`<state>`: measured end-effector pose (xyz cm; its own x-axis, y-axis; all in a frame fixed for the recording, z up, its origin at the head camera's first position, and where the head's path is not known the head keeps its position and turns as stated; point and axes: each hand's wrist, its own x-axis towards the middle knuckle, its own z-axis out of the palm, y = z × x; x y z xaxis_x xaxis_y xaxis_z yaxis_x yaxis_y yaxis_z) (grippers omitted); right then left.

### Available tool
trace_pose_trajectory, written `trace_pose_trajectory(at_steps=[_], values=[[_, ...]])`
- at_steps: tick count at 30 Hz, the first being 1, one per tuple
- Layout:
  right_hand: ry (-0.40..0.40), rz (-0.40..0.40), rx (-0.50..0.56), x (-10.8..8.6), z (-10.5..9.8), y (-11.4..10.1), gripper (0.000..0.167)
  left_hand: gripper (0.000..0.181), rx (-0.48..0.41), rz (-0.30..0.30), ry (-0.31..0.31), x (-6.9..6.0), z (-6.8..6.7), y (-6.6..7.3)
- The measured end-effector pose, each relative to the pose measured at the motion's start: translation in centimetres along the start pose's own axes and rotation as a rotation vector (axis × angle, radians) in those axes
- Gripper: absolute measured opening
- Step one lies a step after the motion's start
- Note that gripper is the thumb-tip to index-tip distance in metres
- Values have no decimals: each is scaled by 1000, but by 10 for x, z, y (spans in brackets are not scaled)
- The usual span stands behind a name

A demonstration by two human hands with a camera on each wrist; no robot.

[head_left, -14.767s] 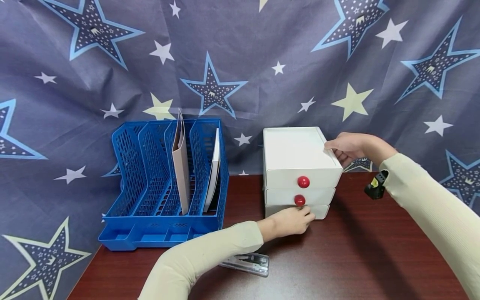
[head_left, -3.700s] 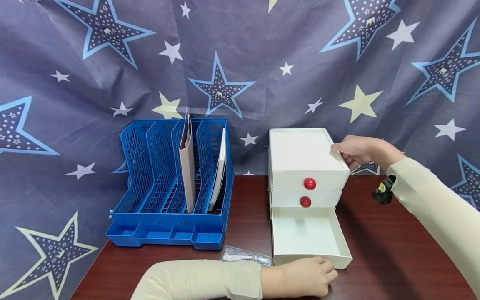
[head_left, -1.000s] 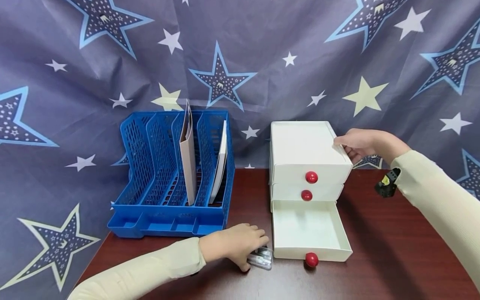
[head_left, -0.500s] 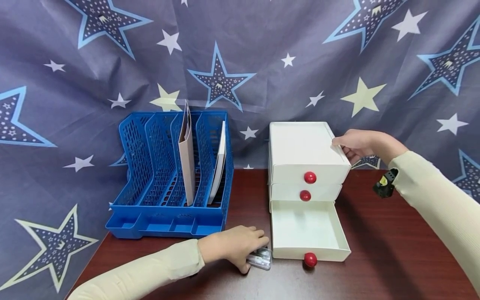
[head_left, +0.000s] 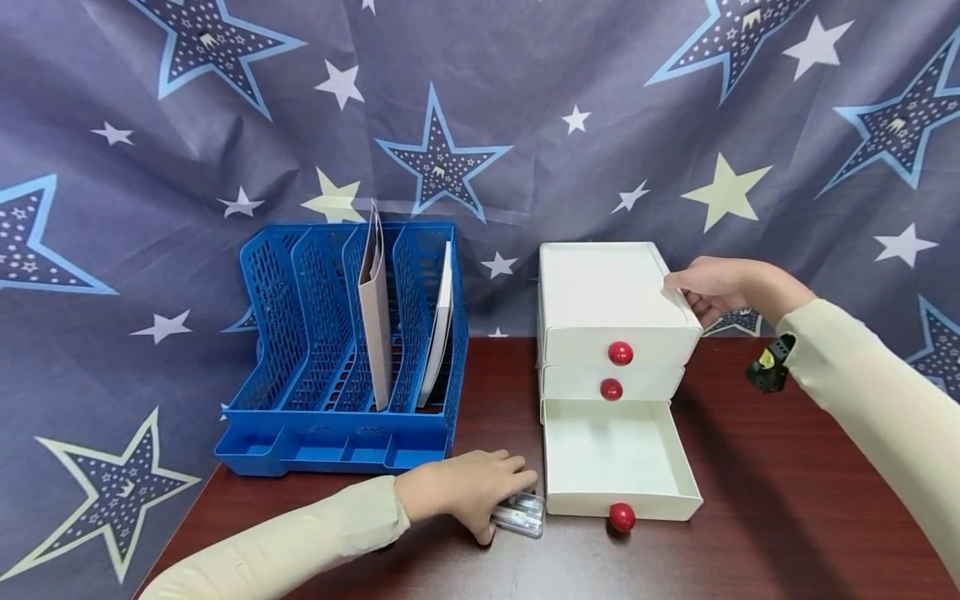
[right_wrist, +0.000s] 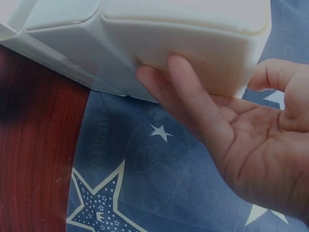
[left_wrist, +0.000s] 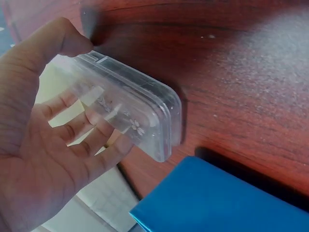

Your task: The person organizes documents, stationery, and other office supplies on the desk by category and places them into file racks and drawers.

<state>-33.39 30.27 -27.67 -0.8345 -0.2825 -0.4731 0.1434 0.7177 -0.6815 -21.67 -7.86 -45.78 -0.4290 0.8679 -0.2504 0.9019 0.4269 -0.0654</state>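
In the head view my left hand (head_left: 480, 492) lies over a clear plastic case (head_left: 522, 517) on the table, just left of the drawer. The left wrist view shows thumb and fingers on opposite sides of the case (left_wrist: 133, 104), which has a small flower print. My right hand (head_left: 708, 287) holds the back right of a white drawer cabinet (head_left: 607, 287), thumb at its top edge. Fingers (right_wrist: 193, 92) press against the cabinet's side (right_wrist: 193, 46) in the right wrist view. The bottom drawer (head_left: 611, 454), with a red knob (head_left: 622, 517), stands pulled out with nothing in it.
A blue file rack (head_left: 330, 425) stands at left, holding a beige folder (head_left: 375, 333) and a white book (head_left: 438, 333). The upper two drawers are closed. Behind the brown table (head_left: 757, 500) hangs a star-patterned cloth (head_left: 510, 192).
The bottom drawer was closed 14.8 s ago and has come out toward me. My left hand has left the drawer front for the case. The last second shows almost no movement.
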Motion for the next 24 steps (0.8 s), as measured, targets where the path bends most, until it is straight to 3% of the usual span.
trace_pose_trajectory(at_steps=[12, 24], values=[[-20, 1, 3, 1, -1, 1, 58, 67, -39, -19, -25, 2, -4, 1], [-3, -5, 8, -1, 0, 1, 57, 64, -37, -9, 2, 1, -1, 0]])
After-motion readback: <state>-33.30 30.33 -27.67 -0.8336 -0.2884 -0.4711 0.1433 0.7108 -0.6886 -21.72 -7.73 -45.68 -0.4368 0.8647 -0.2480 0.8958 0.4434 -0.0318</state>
